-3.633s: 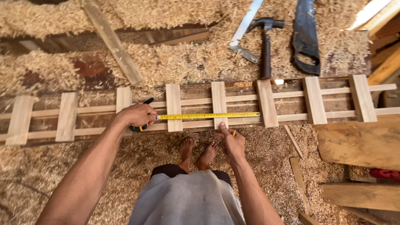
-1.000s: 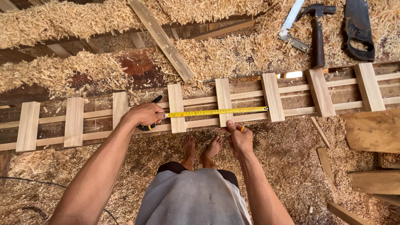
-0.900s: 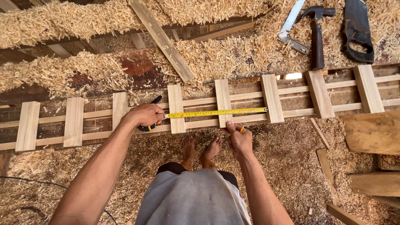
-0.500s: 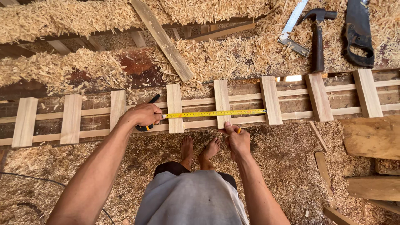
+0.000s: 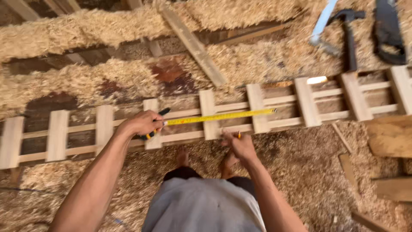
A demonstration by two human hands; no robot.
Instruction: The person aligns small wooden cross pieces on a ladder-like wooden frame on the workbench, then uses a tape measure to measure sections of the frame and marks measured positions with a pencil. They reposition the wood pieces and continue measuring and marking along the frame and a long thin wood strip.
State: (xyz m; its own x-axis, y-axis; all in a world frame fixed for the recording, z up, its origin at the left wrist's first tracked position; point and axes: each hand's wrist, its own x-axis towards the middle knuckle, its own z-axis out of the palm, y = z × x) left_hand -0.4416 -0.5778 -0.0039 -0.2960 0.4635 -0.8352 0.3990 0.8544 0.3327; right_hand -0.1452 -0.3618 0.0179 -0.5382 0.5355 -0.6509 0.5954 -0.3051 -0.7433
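tape measure (image 5: 219,116) lies stretched along the wooden slat frame (image 5: 257,109), blade yellow, long axis running roughly 9 to 3 o'clock with a slight rise toward 3. its case end sits at the 9 o'clock end, inside the left hand (image 5: 143,123); its free tip reaches past the third slat from that hand, near 3 o'clock. the frame's own long axis runs the same way, so blade and rails are close to parallel, the blade resting between the upper and lower rail.

left hand: closed round the dark case with yellow trim, knuckles up, pressing it against a slat. arm extends from 7 o'clock. grip looks firm; fingers curled, not spread.

right hand (image 5: 240,144): at the lower rail, just below the blade at about mid-length, toward 6 o'clock from the tape. fingers pinched narrow round a small pencil (image 5: 238,135), its orange tip showing above the knuckles. whether the point touches the wood cannot be told; frame is motion-blurred there.

nearness: left hand is on the tape itself; right hand is apart from the blade but just beside it, nearer the blade's middle than its tip.

surroundings: bare feet (image 5: 182,157) on sawdust (image 5: 300,172) under the frame edge at 6 o'clock. hammer (image 5: 349,38) and handsaw (image 5: 388,32) lie well apart at 1 to 2 o'clock beyond the frame. loose plank (image 5: 193,45) lies diagonal at 12 o'clock. offcut boards (image 5: 390,139) at 3 to 4 o'clock.
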